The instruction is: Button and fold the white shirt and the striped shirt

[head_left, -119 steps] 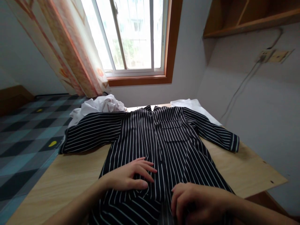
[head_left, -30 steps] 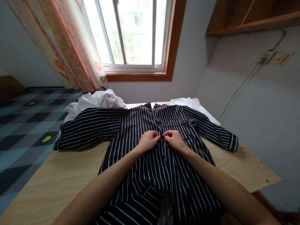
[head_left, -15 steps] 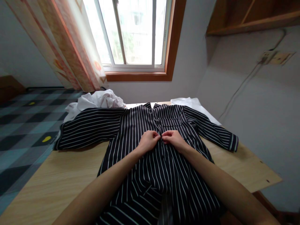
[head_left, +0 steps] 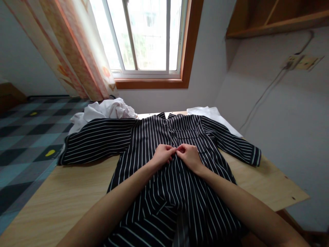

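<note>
A black shirt with white stripes (head_left: 149,137) lies front up, its sleeves spread to both sides and its collar at the far end. My left hand (head_left: 163,154) pinches the front edge of the shirt at mid-chest. Right beside it, my right hand (head_left: 189,156) pinches the same front opening, the fingertips of both hands touching or nearly so. Any button between the fingers is hidden. Below the hands the shirt's lower part is rumpled and hangs towards me.
The shirt rests on a pale wooden table (head_left: 77,185). Crumpled white cloth (head_left: 108,109) lies behind the left sleeve, and a flat white cloth (head_left: 213,115) behind the right one. A checked bed (head_left: 23,147) stands at left. A cable (head_left: 264,92) hangs down the right wall.
Both hands stay at the shirt's front opening. The fingers have shifted slightly: the left thumb now reaches further right, and the right fingers are curled more. The shirt lies as before.
</note>
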A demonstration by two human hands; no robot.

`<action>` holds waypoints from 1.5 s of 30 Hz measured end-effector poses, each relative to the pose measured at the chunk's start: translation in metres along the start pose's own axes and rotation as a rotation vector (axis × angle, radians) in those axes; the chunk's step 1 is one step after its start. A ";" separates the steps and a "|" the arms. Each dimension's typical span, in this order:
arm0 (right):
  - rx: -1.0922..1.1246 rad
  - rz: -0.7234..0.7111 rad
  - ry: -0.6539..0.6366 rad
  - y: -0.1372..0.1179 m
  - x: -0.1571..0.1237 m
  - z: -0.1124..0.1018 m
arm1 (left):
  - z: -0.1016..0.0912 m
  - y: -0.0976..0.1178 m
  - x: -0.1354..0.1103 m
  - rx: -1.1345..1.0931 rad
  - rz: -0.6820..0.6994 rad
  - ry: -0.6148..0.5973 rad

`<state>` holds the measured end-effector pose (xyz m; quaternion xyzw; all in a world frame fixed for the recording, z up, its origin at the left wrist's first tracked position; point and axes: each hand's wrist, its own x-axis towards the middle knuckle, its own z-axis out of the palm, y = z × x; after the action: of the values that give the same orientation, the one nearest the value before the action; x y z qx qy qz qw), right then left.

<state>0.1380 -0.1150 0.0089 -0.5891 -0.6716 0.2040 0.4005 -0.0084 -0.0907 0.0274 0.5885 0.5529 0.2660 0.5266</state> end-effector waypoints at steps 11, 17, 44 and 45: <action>0.251 0.083 0.009 0.007 0.001 0.006 | 0.008 -0.007 0.003 -0.158 0.033 0.056; 0.764 0.495 -0.140 0.011 0.009 0.005 | 0.004 -0.004 -0.004 0.380 0.448 0.185; -0.323 0.106 0.342 0.082 0.101 -0.102 | -0.127 0.034 0.028 1.182 0.493 0.751; -0.411 0.132 0.327 0.091 0.113 -0.109 | -0.141 0.040 0.032 1.249 0.451 0.792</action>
<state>0.2817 -0.0087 0.0392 -0.7257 -0.5855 -0.0088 0.3612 -0.1120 -0.0080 0.0982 0.7359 0.6141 0.1964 -0.2068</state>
